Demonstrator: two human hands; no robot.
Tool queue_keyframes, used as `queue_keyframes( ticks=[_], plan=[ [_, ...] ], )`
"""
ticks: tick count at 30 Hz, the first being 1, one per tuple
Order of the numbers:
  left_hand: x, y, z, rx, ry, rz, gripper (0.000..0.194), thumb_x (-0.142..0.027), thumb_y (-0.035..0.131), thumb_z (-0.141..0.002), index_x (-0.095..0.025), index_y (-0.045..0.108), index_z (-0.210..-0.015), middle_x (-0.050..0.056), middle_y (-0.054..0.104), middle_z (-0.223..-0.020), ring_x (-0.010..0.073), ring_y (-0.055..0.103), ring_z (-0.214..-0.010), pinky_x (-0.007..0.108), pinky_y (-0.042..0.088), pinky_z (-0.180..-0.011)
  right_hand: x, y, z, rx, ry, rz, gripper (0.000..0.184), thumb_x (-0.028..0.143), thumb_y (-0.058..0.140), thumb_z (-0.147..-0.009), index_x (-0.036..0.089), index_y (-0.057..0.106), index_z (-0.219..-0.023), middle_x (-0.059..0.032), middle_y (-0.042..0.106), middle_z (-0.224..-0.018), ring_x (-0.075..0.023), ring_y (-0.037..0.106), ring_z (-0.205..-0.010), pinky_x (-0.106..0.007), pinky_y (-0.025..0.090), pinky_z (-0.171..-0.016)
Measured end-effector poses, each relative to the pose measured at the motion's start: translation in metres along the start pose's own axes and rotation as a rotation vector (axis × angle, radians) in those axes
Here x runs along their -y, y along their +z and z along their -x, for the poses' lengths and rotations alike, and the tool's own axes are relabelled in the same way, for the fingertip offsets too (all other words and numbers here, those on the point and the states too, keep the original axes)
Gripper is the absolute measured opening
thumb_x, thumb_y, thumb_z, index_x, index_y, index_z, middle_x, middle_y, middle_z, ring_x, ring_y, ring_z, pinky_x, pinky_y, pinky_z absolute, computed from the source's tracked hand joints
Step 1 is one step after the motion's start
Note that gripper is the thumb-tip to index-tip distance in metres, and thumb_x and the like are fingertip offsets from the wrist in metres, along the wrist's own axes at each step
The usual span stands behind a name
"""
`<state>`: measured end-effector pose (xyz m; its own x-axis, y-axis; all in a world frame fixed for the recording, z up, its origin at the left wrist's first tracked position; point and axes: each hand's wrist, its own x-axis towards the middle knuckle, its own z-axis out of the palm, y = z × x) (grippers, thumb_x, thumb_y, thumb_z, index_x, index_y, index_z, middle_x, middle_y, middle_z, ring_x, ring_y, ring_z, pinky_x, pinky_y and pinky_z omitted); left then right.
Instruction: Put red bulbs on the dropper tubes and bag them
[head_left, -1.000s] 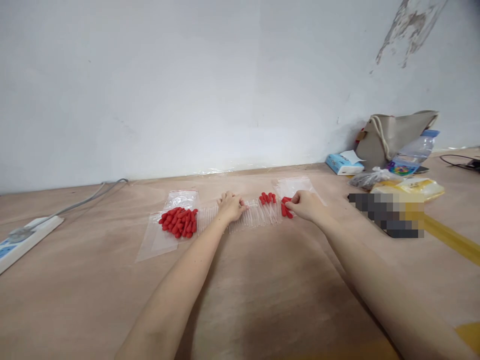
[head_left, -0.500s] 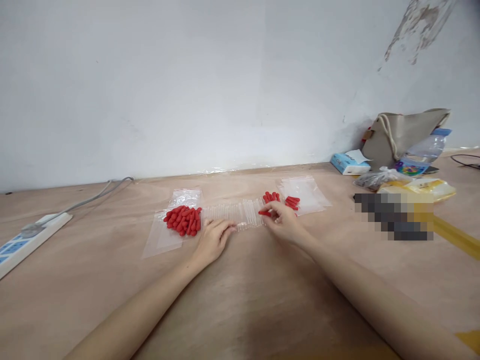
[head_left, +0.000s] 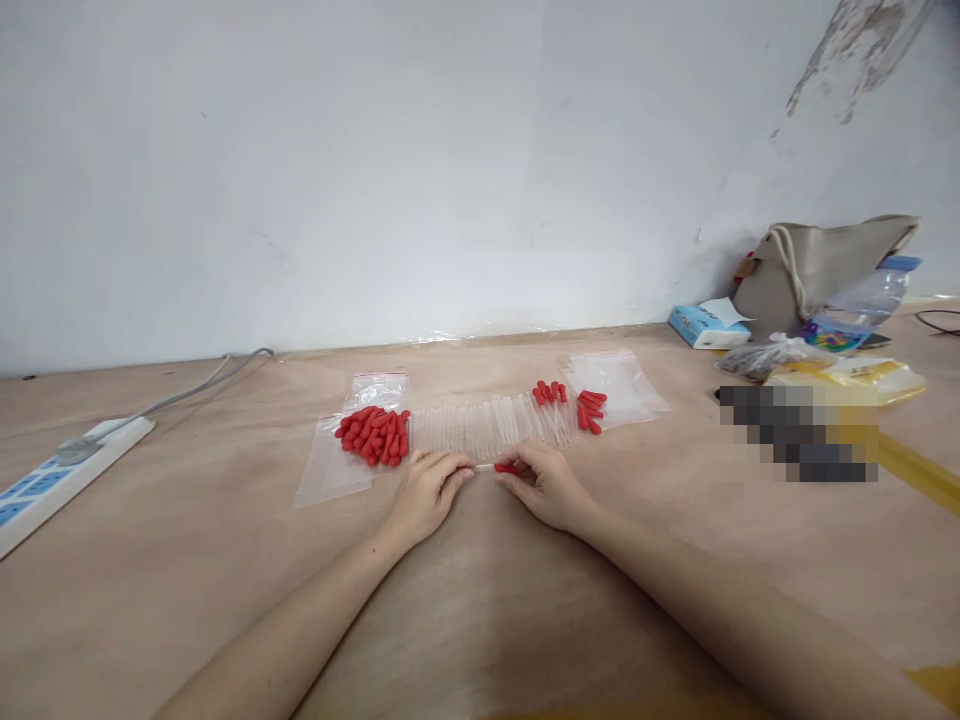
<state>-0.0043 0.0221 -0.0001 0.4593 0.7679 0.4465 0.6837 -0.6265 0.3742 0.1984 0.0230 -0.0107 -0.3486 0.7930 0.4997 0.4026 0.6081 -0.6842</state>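
Note:
My left hand (head_left: 437, 490) pinches a thin clear dropper tube (head_left: 485, 467), its free end pointing right. My right hand (head_left: 547, 485) is closed on a red rubber dropper bulb (head_left: 505, 468), which meets the end of that tube; how far the tube sits inside cannot be seen. Just beyond both hands lies a row of clear dropper tubes (head_left: 465, 428), side by side. Left of the row, a heap of red bulbs (head_left: 373, 436) rests on clear plastic bags (head_left: 319, 475). Several red bulbs (head_left: 551, 391) top tubes at the right end, and more red bulbs (head_left: 591, 409) lie beside them.
More clear bags (head_left: 619, 390) lie at the right. Farther right are a tissue pack (head_left: 705, 327), a grey bag (head_left: 817, 265), a plastic bottle (head_left: 874, 295) and a yellow packet (head_left: 855, 380). A power strip (head_left: 75, 475) with its cable is at the left.
My right hand has come left and nearer with the red bulb, bringing it to the tube in my left hand. My left hand has stayed nearly in place. The view has shifted slightly.

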Motion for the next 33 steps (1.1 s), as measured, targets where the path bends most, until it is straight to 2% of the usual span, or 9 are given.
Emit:
queue_keyframes(
  ticks=[6, 15, 24, 33],
  plan=[
    [0.001, 0.002, 0.002, -0.009, 0.076, 0.025, 0.014, -0.024, 0.045, -0.087, -0.02, 0.058, -0.091, 0.0, 0.065, -0.086, 0.0129, 0.057, -0.078, 0.029, 0.035, -0.075, -0.004, -0.001, -0.001, 0.027, -0.114, -0.041, 0.016, 0.022, 0.05, -0.081, 0.02, 0.06, -0.094, -0.0036, 0.061, -0.083, -0.0117, 0.056, -0.074, -0.024, 0.045, -0.067],
    [0.001, 0.007, 0.006, -0.013, 0.153, 0.203, 0.019, -0.019, 0.043, -0.087, -0.017, 0.058, -0.098, 0.005, 0.061, -0.085, 0.013, 0.056, -0.078, 0.024, 0.044, -0.069, -0.005, -0.003, 0.003, 0.033, -0.205, -0.031, 0.012, 0.023, 0.049, -0.083, 0.019, 0.06, -0.086, -0.0029, 0.063, -0.078, -0.0111, 0.056, -0.071, -0.023, 0.045, -0.065],
    [-0.003, 0.007, 0.008, 0.026, 0.191, 0.099, 0.019, -0.018, 0.041, -0.088, -0.016, 0.058, -0.096, 0.006, 0.061, -0.085, 0.0138, 0.056, -0.078, 0.025, 0.045, -0.07, -0.012, -0.006, 0.003, 0.094, -0.367, 0.136, 0.013, 0.021, 0.046, -0.083, 0.017, 0.057, -0.09, -0.0054, 0.061, -0.079, -0.013, 0.054, -0.073, -0.024, 0.045, -0.064],
    [-0.006, 0.012, 0.007, 0.012, 0.17, 0.053, 0.019, -0.019, 0.041, -0.088, -0.016, 0.057, -0.097, 0.005, 0.061, -0.083, 0.0137, 0.055, -0.077, 0.025, 0.045, -0.068, -0.01, -0.005, 0.001, 0.141, -0.359, 0.242, 0.013, 0.024, 0.046, -0.083, 0.016, 0.056, -0.086, -0.006, 0.06, -0.076, -0.0142, 0.053, -0.07, -0.025, 0.043, -0.062]
  ],
)
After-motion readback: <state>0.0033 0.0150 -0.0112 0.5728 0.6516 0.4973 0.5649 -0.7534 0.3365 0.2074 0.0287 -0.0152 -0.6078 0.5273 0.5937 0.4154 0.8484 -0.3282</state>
